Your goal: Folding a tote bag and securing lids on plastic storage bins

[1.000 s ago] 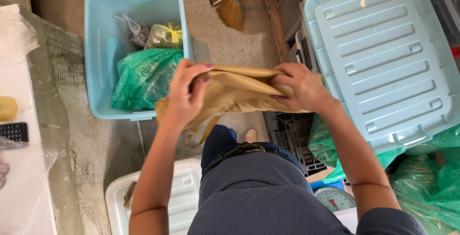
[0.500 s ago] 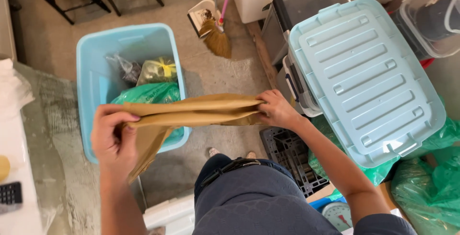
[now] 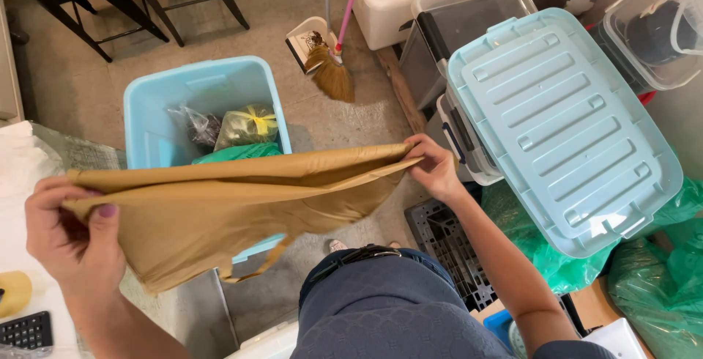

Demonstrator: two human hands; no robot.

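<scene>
You hold a tan cloth bag (image 3: 220, 212) stretched flat across the middle of the frame, your left hand (image 3: 69, 234) pinching its corner at lower left between thumb and fingers, your right hand (image 3: 433, 168) gripping the opposite corner at centre right. The taut pull keeps it spread above the open blue bin (image 3: 157, 121), beside the lidded blue tub (image 3: 560, 124) and broom (image 3: 333, 73).

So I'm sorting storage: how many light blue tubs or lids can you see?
2: an open light blue bin on the floor behind the tan cloth, and a light blue lid on a container at right. Others may be hidden.
</scene>
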